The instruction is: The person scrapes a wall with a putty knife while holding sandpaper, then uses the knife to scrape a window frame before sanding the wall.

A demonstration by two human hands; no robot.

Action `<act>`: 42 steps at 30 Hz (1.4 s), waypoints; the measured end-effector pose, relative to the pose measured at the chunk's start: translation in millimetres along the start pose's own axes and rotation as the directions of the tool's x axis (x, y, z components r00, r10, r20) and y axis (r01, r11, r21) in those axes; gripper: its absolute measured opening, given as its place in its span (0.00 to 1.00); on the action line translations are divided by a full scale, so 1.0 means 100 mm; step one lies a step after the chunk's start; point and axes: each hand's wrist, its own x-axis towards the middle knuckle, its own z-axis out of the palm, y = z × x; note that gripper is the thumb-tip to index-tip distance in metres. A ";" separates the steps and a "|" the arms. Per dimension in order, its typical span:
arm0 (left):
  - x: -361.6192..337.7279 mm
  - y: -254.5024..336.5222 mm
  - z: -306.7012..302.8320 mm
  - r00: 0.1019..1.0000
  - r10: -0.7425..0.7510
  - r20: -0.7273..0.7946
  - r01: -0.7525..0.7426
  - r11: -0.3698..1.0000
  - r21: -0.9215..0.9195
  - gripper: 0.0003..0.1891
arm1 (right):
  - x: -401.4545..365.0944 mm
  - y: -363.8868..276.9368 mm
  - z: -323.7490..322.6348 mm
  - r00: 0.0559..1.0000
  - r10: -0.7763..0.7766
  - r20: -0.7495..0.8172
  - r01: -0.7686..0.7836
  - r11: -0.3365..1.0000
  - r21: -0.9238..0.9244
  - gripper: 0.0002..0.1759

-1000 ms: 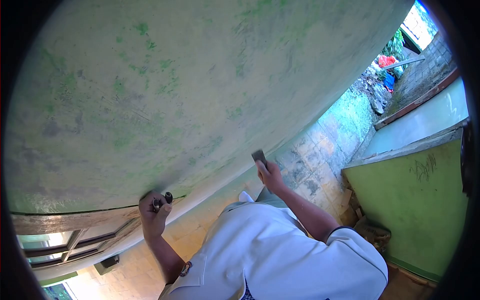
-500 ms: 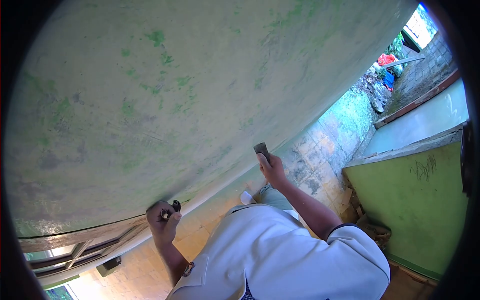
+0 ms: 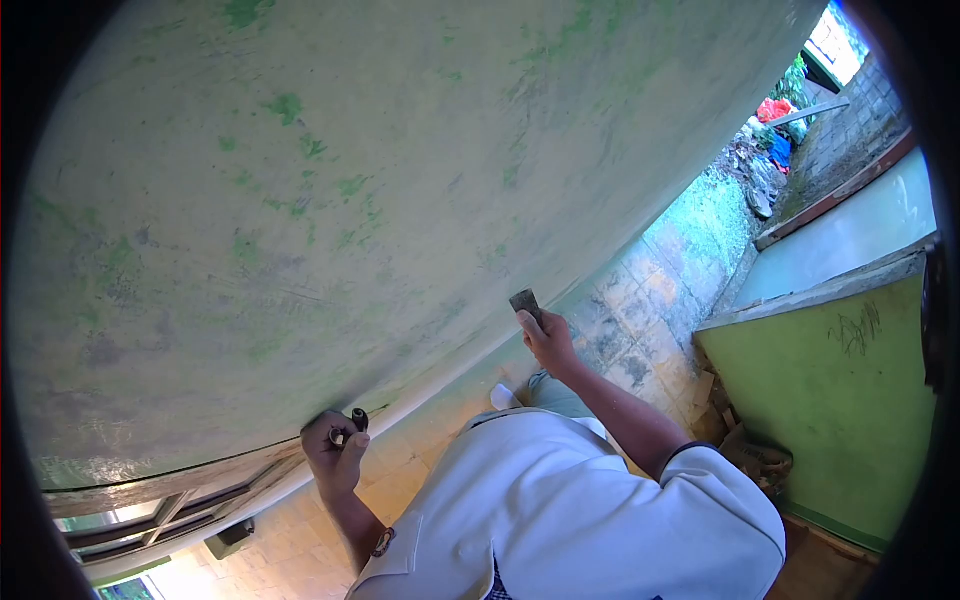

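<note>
Green-stained plaster wall (image 3: 300, 200) fills our view. Our right hand (image 3: 548, 342) closed around dark scraper (image 3: 524, 300), tip at wall, above tiled floor (image 3: 645, 325). Our left hand (image 3: 335, 458) clenched on small dark tool (image 3: 357, 419), against wall just above wooden window frame (image 3: 150, 492).

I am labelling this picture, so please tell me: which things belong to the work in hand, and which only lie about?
In use: left hand, small dark tool, right hand, dark block, wall.
Lying about: rubble, plank, red cloth, dark box.
</note>
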 end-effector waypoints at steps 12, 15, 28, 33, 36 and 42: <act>-0.01 0.01 0.03 0.998 0.056 -0.027 -0.055 0.997 0.054 0.22 | -0.01 -0.03 -0.03 1.000 -0.001 -0.009 0.000 0.994 -0.111 0.25; -0.02 -0.01 0.02 0.999 0.013 -0.032 -0.012 0.999 0.036 0.22 | -0.03 -0.06 -0.04 1.000 0.002 0.013 -0.001 0.998 -0.068 0.26; -0.01 0.01 0.04 0.999 -0.003 -0.040 0.004 1.000 0.015 0.20 | -0.08 -0.24 -0.10 1.000 -0.022 0.012 0.022 0.999 -0.024 0.26; -0.01 -0.02 0.05 0.999 0.001 -0.043 -0.002 1.000 -0.022 0.18 | -0.11 0.04 -0.10 1.000 -0.025 -0.019 0.021 0.982 -0.185 0.23; -0.03 -0.01 0.04 0.999 -0.012 -0.041 0.011 1.000 -0.019 0.18 | 0.00 -0.03 -0.04 1.000 -0.026 0.000 0.026 0.991 -0.132 0.24; -0.02 -0.04 0.04 0.998 -0.036 -0.042 0.035 0.999 -0.035 0.19 | -0.20 0.17 -0.16 1.000 -0.026 -0.004 0.024 0.984 -0.175 0.24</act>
